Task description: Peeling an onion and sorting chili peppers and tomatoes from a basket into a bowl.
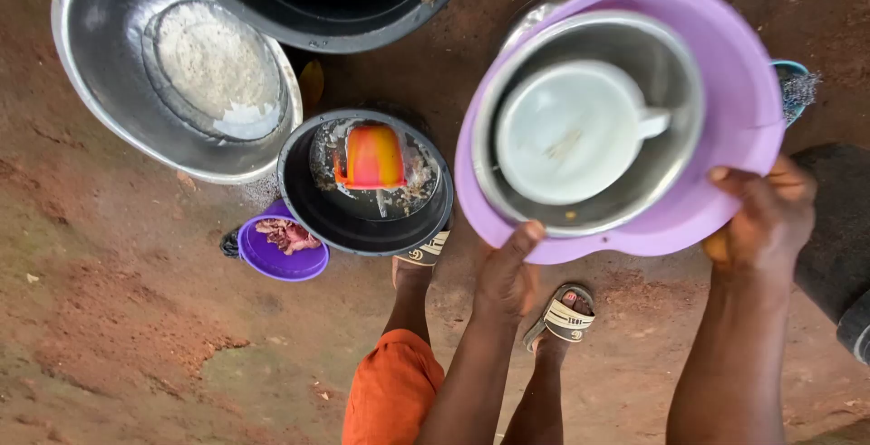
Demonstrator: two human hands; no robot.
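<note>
I hold a stack of dishes in front of me with both hands. My left hand (509,273) grips the near rim of a large purple plastic basin (736,73). My right hand (766,214) grips its right rim. Inside the basin sits a steel bowl (675,64), and in that bowl lies a white cup (566,132) with its handle pointing right. The stack is tilted towards me, above the red dirt ground.
On the ground to the left stands a black basin (299,200) with a steel bowl and an orange-yellow cup (372,157) in water, beside a small purple bowl (281,259) of scraps. Further left lies a big metal basin (100,64); another dark basin (362,24) is above. My sandalled feet (564,314) stand below.
</note>
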